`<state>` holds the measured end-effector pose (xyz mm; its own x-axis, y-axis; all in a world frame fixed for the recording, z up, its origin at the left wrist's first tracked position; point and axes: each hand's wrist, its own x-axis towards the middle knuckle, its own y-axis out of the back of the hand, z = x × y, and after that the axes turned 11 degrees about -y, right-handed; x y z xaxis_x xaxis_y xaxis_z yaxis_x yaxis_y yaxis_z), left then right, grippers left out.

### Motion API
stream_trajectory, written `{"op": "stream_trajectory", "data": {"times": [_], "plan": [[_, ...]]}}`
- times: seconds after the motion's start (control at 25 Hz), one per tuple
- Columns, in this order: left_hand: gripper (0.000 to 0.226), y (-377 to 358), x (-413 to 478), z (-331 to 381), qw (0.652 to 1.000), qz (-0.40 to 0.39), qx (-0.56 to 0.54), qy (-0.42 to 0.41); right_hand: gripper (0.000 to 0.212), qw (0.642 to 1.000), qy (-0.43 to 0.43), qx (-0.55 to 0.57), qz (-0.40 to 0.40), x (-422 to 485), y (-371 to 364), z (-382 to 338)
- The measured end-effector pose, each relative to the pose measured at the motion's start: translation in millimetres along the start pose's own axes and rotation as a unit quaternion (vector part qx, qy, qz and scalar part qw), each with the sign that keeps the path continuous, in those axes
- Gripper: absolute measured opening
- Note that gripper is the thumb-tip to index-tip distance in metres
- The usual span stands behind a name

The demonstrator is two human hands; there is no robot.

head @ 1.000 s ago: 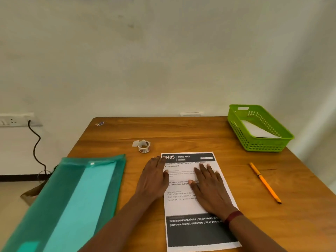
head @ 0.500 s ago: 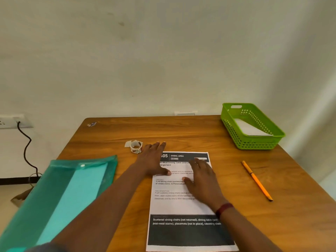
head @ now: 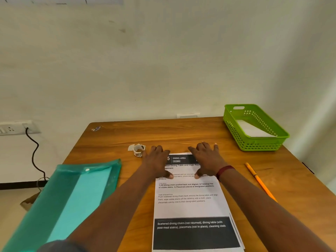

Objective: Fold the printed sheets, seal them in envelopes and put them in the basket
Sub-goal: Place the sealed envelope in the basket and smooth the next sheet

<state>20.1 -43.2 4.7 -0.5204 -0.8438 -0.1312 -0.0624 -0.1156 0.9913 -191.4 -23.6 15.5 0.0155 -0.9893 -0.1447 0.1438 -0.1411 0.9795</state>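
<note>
The printed sheet (head: 189,206) lies flat and unfolded on the counter (head: 181,135), lengthwise away from us, its dark footer band nearest us. Along its near right edge a thin second edge shows, so there may be another sheet beneath. Our left grip (head: 158,160) and right grip (head: 205,159) both rest on the sheet's far end. They are released, with fingers straight and spread and reaching past the far edge onto the wood, and the thumbs press on the print. Neither is grasping anything.

We judge the first fold not yet begun. The risk is a crooked crease. If one grip draws the far edge faster than the other, the corners will miss each other. If a lower sheet is there, it could slide or get lifted along with the top one.

A roll of tape (head: 139,150) sits just beside the left grip and could be knocked. An orange pencil (head: 258,180) lies apart to the right. The green basket (head: 254,144) stands at the far right corner with something white and flat, likely an envelope (head: 254,130), already in it. A teal folder (head: 72,197) hangs over the counter's left edge.

The counter is smooth brown wood set against a plain pale wall. A socket (head: 11,128) with a black cable (head: 34,155) is on the left.
</note>
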Motion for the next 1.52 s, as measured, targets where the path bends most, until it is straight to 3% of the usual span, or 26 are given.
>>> {"op": "stream_trajectory", "data": {"times": [0.36,0.56,0.68,0.88,1.08,1.24,1.32,1.44,1.52], "plan": [[0.102,-11.3,-14.7,3.2,0.997,0.061,-0.038,0.035,0.104,0.996,-0.026,0.044,0.077,-16.3,-10.0,6.9],[0.1,-13.7,-19.3,5.9,0.996,0.065,-0.033,0.041,0.104,0.996,-0.039,0.045,0.067,-22.1,-13.5,8.7],[0.095,-14.6,-22.1,7.6,0.996,0.076,-0.032,0.042,0.098,0.995,-0.036,0.058,0.071,-22.2,-14.5,9.2],[0.073,-17.0,-26.1,9.6,0.988,0.145,-0.039,0.016,0.106,0.996,-0.038,0.063,0.057,-21.9,-12.9,8.6],[0.051,-7.5,-31.0,17.6,0.988,0.153,-0.005,-0.01,0.074,0.991,-0.003,0.03,0.127,-32.1,-12.4,6.9],[0.017,-3.4,-35.7,26.2,0.984,0.164,0.072,-0.022,0.039,0.979,0.018,0.03,0.2,-45.2,-28.1,2.4],[0.021,-7.2,-41.5,32.9,0.983,0.16,0.074,-0.052,0.032,0.973,0.035,0.06,0.221,-50.9,-38.6,-2.6],[0.049,-18.2,-55.0,50.9,0.991,0.115,0.017,-0.067,0.055,0.979,0.038,0.12,0.161,-60.1,-46.0,-15.0],[0.062,-27.8,-63.8,60.2,0.994,0.086,0.002,-0.064,0.059,0.982,0.034,0.148,0.114,-65.5,-48.4,-21.1]]}}
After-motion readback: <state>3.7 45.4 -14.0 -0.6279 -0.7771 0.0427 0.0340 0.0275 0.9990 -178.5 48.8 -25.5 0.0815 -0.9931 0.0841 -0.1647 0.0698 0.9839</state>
